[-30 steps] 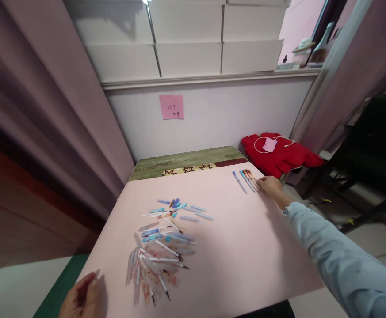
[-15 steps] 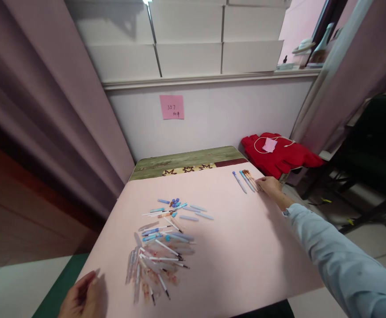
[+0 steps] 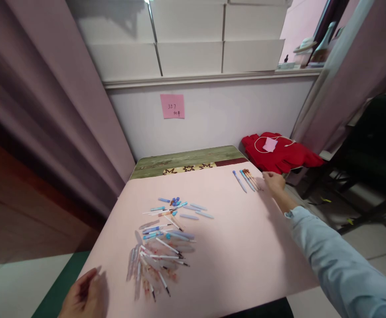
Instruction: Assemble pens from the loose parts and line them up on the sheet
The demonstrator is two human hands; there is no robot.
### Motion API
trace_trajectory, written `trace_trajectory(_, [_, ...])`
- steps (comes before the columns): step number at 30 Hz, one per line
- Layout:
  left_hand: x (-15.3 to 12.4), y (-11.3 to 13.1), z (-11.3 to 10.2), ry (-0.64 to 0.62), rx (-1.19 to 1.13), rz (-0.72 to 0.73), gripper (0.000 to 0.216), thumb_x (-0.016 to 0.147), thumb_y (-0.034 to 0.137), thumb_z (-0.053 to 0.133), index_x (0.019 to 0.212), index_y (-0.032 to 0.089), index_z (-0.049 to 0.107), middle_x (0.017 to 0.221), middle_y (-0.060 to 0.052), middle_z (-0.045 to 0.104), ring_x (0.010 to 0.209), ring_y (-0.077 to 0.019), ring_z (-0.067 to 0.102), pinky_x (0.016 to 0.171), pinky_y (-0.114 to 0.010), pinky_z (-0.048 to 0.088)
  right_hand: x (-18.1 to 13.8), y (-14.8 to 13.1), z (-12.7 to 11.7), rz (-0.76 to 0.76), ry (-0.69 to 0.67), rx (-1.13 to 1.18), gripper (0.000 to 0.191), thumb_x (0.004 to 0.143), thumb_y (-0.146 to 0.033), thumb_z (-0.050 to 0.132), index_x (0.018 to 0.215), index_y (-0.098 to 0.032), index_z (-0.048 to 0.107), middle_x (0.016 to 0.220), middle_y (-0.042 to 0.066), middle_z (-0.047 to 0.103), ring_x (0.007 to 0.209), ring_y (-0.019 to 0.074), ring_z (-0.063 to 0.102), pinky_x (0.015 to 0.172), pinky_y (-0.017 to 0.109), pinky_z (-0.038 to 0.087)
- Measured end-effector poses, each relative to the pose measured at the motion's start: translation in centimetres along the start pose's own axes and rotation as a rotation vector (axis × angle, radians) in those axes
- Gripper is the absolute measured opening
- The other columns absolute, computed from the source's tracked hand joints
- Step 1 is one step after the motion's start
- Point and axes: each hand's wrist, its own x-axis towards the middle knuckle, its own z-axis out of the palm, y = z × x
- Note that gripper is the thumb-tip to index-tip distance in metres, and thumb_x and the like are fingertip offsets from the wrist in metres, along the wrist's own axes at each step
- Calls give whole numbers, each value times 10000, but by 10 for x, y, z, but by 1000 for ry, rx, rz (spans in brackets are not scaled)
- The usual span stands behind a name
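Your right hand (image 3: 275,181) has drawn back to the right, off the row of pens (image 3: 247,180), since the earlier frame; your left hand (image 3: 83,295) has stayed at lower left. Right fingers curl loosely just beside the row with nothing seen in them, so that hand looks released. Your left is half curled by the mat (image 3: 239,251) edge; whether it grips anything, I cannot tell. Pens lie side by side right of centre, one blue pen (image 3: 239,181) set apart; refills (image 3: 168,247), barrels (image 3: 189,217) and caps (image 3: 177,200) lie left of centre. Each pen should be light, stiff and smooth, apt to roll: pinch it mid-barrel. Refills look thin and bendable; hold them along the white middle.
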Motion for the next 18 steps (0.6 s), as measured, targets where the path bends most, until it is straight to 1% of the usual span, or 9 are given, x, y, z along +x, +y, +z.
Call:
trace_trajectory(2, [2,-5,3,10,-9,14,477,736,553,578,1061,219,680,983,-87,714,851,-307,651,889,-497,485,-9,-14,-7,-12,57,118,348,807,-395,527,922,-149,746,754,82,716,656,183,634,576,269,464])
trace_trajectory(4, [3,-10,8,23,-37,36,480,745,532,577,1085,207,671,1005,-94,710,877,-300,649,900,-487,481,-29,-29,-10,-32,62,273,418,855,-439,446,1025,-165,711,797,46,711,571,115,591,519,225,458])
trace_trajectory(6, [2,-13,11,32,-69,59,469,760,506,566,1099,197,662,1040,-97,704,920,-288,643,908,-460,480,-62,-44,-6,-68,-10,693,386,776,-463,598,985,-160,715,792,26,692,542,84,558,495,198,441])
trace_trajectory(7, [1,-14,13,38,-82,62,461,764,495,563,1097,191,661,1046,-99,702,930,-281,640,910,-447,480,-82,-51,-1,-78,-54,803,379,744,-464,648,953,-157,720,769,16,680,531,77,542,480,189,423])
trace_trajectory(8, [0,-14,14,44,-93,61,455,765,486,565,1093,186,662,1049,-99,701,935,-275,637,914,-437,479,-103,-57,6,-81,-91,860,368,730,-461,668,917,-149,723,741,11,668,516,73,524,461,185,399])
trace_trajectory(11, [-5,-14,15,73,-165,59,449,762,470,578,1083,166,660,1054,-104,698,951,-260,635,927,-412,474,-164,-67,33,-61,-270,896,374,727,-468,687,889,-134,724,683,6,642,496,75,494,444,193,371])
trace_trajectory(13, [-8,-14,15,88,-219,55,451,763,464,585,1078,150,657,1060,-112,694,964,-253,632,931,-399,472,-196,-67,51,-40,-383,876,387,732,-485,685,872,-127,725,679,17,646,495,80,487,456,210,381])
trace_trajectory(15, [-10,-16,16,84,-262,46,440,767,458,594,1069,145,658,1074,-112,692,989,-245,626,946,-390,461,-216,-61,64,-47,-429,832,408,750,-503,668,881,-121,728,683,30,654,504,92,495,477,227,398])
trace_trajectory(18, [-10,-20,16,79,-334,23,415,754,448,623,1045,155,666,1063,-94,694,984,-224,620,955,-379,451,-226,-47,71,-125,-423,720,414,786,-504,637,912,-122,735,702,42,670,561,124,549,548,253,448])
